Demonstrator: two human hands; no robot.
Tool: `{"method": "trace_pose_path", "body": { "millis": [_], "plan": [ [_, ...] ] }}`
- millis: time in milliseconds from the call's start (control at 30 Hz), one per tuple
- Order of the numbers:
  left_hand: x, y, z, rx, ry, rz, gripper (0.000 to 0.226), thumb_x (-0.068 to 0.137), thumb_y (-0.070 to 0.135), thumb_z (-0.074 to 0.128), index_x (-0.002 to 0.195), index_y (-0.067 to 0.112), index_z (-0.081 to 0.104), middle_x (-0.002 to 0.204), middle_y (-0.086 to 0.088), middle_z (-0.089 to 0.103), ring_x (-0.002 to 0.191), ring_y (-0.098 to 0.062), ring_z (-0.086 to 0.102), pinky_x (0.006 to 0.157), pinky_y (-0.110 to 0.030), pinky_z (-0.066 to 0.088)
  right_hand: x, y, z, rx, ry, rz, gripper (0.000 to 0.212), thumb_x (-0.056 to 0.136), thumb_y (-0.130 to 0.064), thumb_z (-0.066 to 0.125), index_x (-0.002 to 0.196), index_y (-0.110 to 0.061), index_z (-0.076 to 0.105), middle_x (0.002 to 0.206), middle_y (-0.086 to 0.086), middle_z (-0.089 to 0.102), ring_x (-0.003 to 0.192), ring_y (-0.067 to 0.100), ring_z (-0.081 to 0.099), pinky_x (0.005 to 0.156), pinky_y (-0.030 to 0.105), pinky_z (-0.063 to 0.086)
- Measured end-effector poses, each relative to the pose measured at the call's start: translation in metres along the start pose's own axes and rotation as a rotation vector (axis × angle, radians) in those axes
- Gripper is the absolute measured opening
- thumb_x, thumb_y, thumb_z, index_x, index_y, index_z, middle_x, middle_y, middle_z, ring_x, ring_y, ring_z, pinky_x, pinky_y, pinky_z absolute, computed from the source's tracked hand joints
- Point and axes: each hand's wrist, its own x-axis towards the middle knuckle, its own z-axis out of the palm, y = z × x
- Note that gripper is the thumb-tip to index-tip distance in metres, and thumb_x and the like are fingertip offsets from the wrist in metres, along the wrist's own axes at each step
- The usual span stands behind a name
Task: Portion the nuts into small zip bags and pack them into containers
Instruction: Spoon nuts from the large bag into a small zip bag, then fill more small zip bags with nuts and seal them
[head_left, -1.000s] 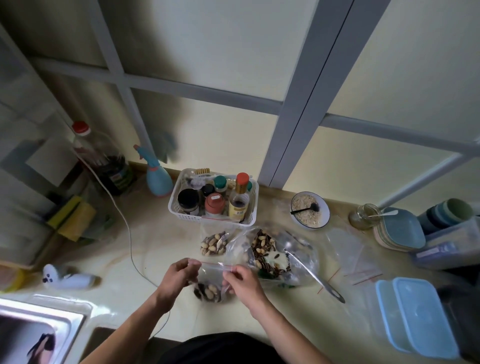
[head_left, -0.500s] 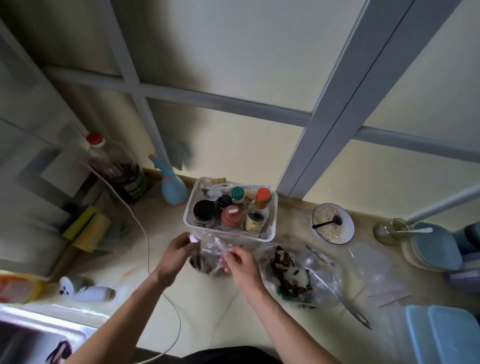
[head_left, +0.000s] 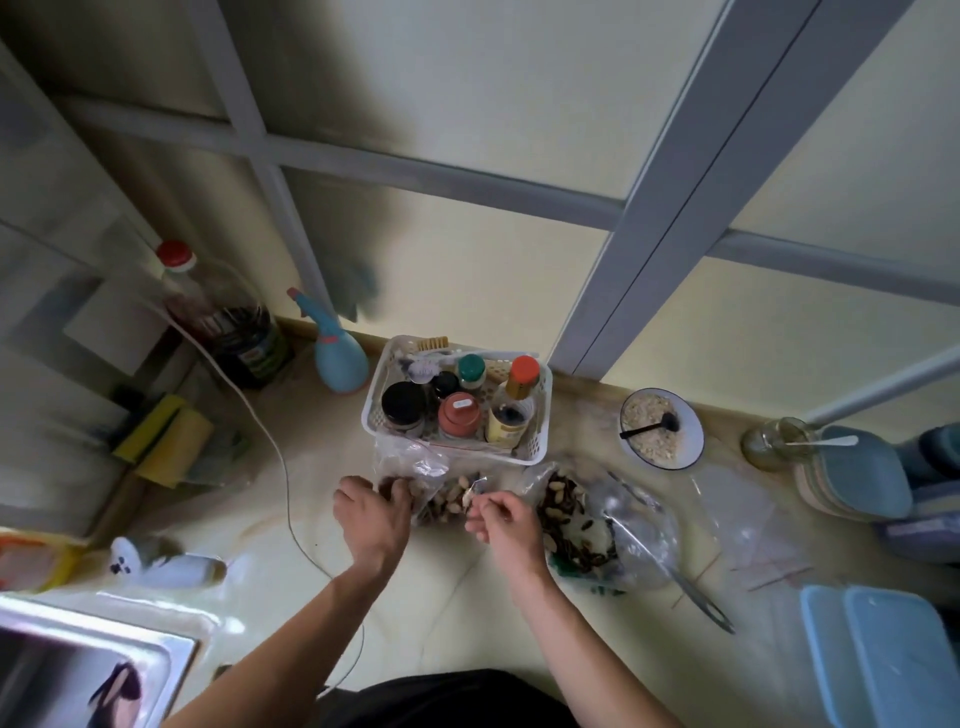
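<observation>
Step in hand: set the filled small clear zip bag of nuts (head_left: 447, 499) flat against the white plastic basket (head_left: 535, 441), seal checked.
Method: you should press along the strip before letting go.
Left hand (head_left: 371, 519): fingers curled over the bag's near end, holding it down on the counter.
Right hand (head_left: 501, 522): fingertips pinch the bag's corner.
Supply: large clear bag of mixed nuts (head_left: 576, 525), just right of your hands.
Destination: pale blue lidded containers (head_left: 883, 654), well apart, far right.

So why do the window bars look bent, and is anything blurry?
Head view: the wide-angle lens bows the window frame; the left edge smears, blurring the sponges; the counter shows soft glare; both hands, left hand and right hand, are slightly soft.
</observation>
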Motion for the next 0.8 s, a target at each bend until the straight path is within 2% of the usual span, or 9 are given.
{"method": "trace_pose_path", "body": {
  "millis": [67,100,200,267,400,567,667,800],
  "plan": [
    [-0.018,0.006,0.003,-0.008,-0.014,0.151,0.025,0.090,0.024,0.057,0.091,0.006,0.040,0.091,-0.019,0.051,0.086,-0.037,0.047,0.078,-0.045,0.041,-0.004,0.002,-0.001,-0.003,-0.007,0.002,0.018,0.101,-0.006,0.054,0.093,-0.008,0.071,0.089,0.008,0.074,0.066,0.017,0.071,0.059,0.023,0.051],
    [-0.024,0.007,0.006,0.017,-0.095,0.198,0.025,0.090,0.028,0.054,0.093,0.005,0.043,0.092,-0.019,0.053,0.086,-0.038,0.048,0.077,-0.044,0.041,-0.007,0.003,-0.002,-0.009,-0.014,-0.003,0.019,0.100,-0.006,0.054,0.093,-0.008,0.071,0.089,0.008,0.074,0.067,0.017,0.072,0.060,0.024,0.051],
    [-0.025,0.003,0.019,0.230,-0.311,0.231,0.045,0.087,0.038,0.058,0.119,0.007,0.048,0.121,-0.019,0.047,0.112,-0.040,0.044,0.094,-0.046,0.037,-0.014,0.004,-0.007,0.001,-0.032,-0.007,0.020,0.100,-0.005,0.054,0.090,-0.010,0.070,0.088,0.008,0.074,0.069,0.019,0.071,0.061,0.025,0.051],
    [-0.026,0.009,0.020,0.259,-0.347,0.215,0.051,0.088,0.034,0.065,0.129,0.011,0.045,0.131,-0.017,0.040,0.121,-0.037,0.037,0.101,-0.044,0.034,-0.019,0.007,-0.015,0.008,-0.033,-0.004,0.021,0.100,-0.005,0.055,0.088,-0.011,0.071,0.086,0.007,0.074,0.070,0.018,0.069,0.061,0.026,0.050],
    [-0.039,0.020,0.014,0.154,-0.276,0.224,0.045,0.084,0.017,0.067,0.123,0.006,0.049,0.125,-0.021,0.043,0.116,-0.039,0.039,0.101,-0.045,0.037,-0.026,0.014,-0.040,0.048,-0.030,0.013,0.021,0.100,-0.004,0.053,0.089,-0.010,0.070,0.084,0.005,0.074,0.070,0.019,0.069,0.058,0.023,0.049],
    [-0.074,0.022,0.020,0.199,-0.106,0.308,0.046,0.073,0.007,0.072,0.114,0.000,0.053,0.117,-0.025,0.046,0.104,-0.046,0.045,0.083,-0.053,0.048,-0.024,0.008,-0.094,0.157,0.058,0.017,0.018,0.100,0.001,0.053,0.094,0.000,0.070,0.081,0.012,0.070,0.065,0.019,0.066,0.055,0.024,0.049],
    [-0.101,0.030,0.030,0.213,-0.079,0.347,0.052,0.069,0.001,0.073,0.117,0.001,0.052,0.119,-0.022,0.045,0.105,-0.041,0.044,0.082,-0.052,0.047,-0.025,0.010,-0.133,0.152,0.146,0.028,0.016,0.101,-0.002,0.055,0.096,-0.003,0.070,0.087,0.013,0.073,0.066,0.017,0.068,0.055,0.021,0.050],
    [-0.130,0.047,0.057,0.182,-0.090,0.479,0.044,0.067,0.002,0.060,0.111,0.005,0.054,0.113,-0.013,0.047,0.102,-0.032,0.044,0.084,-0.045,0.044,-0.016,0.019,-0.191,0.131,0.265,0.066,0.013,0.099,-0.006,0.059,0.095,-0.006,0.072,0.084,0.011,0.075,0.067,0.017,0.069,0.061,0.029,0.055]
  ]
}}
